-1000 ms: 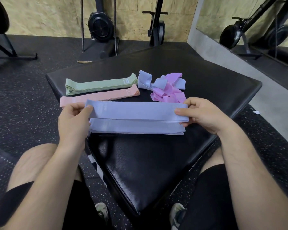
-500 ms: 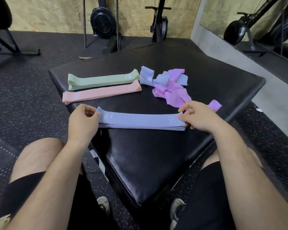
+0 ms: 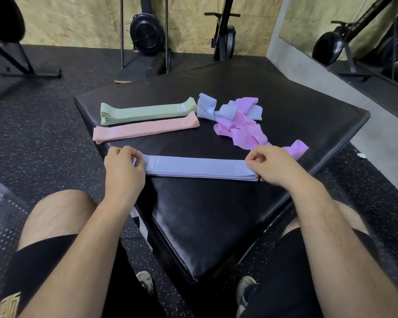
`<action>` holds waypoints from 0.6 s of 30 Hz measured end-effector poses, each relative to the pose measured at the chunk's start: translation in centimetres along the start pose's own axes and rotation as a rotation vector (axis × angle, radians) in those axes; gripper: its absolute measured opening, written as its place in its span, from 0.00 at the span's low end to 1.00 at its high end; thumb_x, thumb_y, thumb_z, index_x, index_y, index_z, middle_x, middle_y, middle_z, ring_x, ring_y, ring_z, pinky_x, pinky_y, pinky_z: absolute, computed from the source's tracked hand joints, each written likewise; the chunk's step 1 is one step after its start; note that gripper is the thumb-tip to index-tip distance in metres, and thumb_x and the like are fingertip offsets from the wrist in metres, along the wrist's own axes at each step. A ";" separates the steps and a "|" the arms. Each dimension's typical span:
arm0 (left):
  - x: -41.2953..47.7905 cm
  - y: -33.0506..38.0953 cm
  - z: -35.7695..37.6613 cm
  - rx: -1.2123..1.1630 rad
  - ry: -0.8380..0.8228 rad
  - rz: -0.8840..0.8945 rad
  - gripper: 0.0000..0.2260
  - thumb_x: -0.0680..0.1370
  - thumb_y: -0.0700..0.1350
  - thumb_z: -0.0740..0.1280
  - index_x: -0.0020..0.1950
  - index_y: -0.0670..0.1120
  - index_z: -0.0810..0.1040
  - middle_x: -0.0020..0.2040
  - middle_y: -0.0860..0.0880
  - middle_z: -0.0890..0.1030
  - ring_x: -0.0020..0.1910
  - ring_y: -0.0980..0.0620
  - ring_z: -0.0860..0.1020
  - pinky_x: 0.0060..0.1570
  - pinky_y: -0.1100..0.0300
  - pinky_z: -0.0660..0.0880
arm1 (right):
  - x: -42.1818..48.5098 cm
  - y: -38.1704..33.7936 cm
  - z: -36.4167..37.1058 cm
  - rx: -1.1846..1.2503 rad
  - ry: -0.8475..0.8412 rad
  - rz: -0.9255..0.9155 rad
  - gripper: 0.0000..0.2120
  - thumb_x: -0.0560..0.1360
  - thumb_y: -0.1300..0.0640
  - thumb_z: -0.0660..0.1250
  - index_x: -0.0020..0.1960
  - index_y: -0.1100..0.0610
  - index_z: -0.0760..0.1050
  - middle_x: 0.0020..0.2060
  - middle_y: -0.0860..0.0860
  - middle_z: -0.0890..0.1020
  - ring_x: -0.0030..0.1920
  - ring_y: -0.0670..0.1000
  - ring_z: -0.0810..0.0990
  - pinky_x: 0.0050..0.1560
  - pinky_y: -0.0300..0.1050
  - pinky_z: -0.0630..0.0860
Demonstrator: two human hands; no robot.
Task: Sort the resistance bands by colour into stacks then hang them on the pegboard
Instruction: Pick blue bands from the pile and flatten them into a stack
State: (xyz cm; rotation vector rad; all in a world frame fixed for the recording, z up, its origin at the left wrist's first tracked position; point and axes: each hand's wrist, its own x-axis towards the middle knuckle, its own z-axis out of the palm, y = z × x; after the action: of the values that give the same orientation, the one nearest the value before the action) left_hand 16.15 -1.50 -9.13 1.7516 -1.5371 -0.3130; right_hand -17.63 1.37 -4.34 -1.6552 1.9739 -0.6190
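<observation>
Settled flat on vinyl bench [image 3: 216, 214], blue stack [image 3: 193, 167] is pinched endwise by left hand [image 3: 122, 171], right hand [image 3: 276, 166].

I get soft, even light from above, a dull sheen on the pad [image 3: 216, 221], faint shadow under the blue bands [image 3: 200, 167] on it, and blurred, bowed floor [image 3: 44, 138] around it.
</observation>
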 end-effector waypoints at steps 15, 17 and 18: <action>-0.6 2.7 0.7 0.244 0.101 0.212 0.04 0.74 0.44 0.74 0.47 0.46 0.84 0.51 0.45 0.76 0.52 0.38 0.73 0.49 0.48 0.68 | -0.2 -1.1 0.7 -0.144 0.156 -0.149 0.05 0.76 0.51 0.68 0.42 0.45 0.80 0.34 0.45 0.74 0.45 0.42 0.75 0.45 0.47 0.76; -0.4 4.3 1.8 0.147 0.050 0.253 0.03 0.76 0.46 0.73 0.48 0.48 0.83 0.51 0.49 0.76 0.54 0.41 0.73 0.51 0.51 0.65 | 0.2 -1.8 1.3 -0.135 0.204 -0.192 0.07 0.78 0.51 0.67 0.41 0.46 0.79 0.31 0.44 0.73 0.45 0.40 0.74 0.45 0.46 0.75; -0.3 5.1 2.5 0.088 0.027 0.273 0.03 0.76 0.46 0.73 0.48 0.48 0.83 0.51 0.50 0.76 0.55 0.43 0.73 0.51 0.53 0.63 | 0.4 -2.2 1.8 -0.126 0.213 -0.209 0.07 0.78 0.51 0.67 0.41 0.45 0.78 0.31 0.45 0.73 0.46 0.39 0.73 0.45 0.45 0.75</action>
State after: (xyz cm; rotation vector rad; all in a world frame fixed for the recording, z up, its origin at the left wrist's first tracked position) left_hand 10.74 -2.04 -7.41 1.5790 -1.7674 -0.0859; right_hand -14.88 0.59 -4.40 -1.9617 2.0373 -0.7912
